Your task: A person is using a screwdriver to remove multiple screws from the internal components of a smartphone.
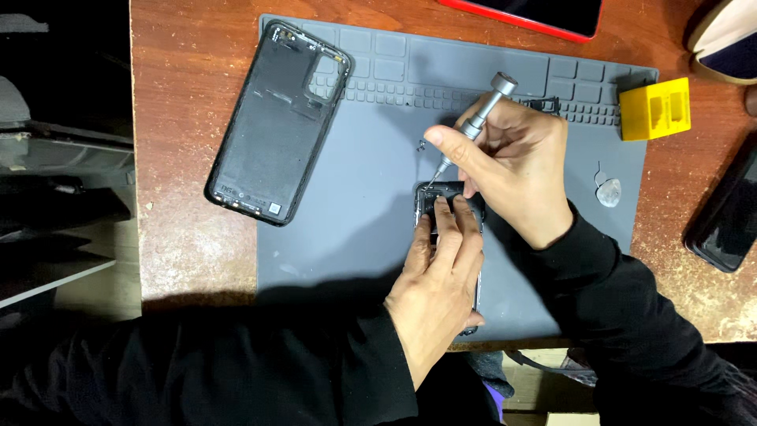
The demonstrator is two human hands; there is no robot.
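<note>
Head view, looking down on a brown table [189,237] carrying a grey mat [347,229]. Far left of the grip, a black back cover [276,122] lies inner side up, half on the mat and half on the table. Beneath both hands lies an opened phone [448,207], lengthwise toward the viewer, mostly hidden by the left hand [438,288], which presses flat on it, fingers spread, pinning rather than clasping. The right hand [516,170] pinches a grey metal screwdriver [475,122] between thumb and fingers, closed firmly round the shaft; the tool tilts, cap up and away, tip down on the phone's top-left corner. Just left of the tip, small dark parts [421,145] rest on the mat. Right of the grip sits a yellow block [654,109] at the mat's corner, and below it a pale pick [608,192]. Above, a red-edged device [524,14] crosses the table edge; far right, a dark phone [725,217] lies well apart.
</note>
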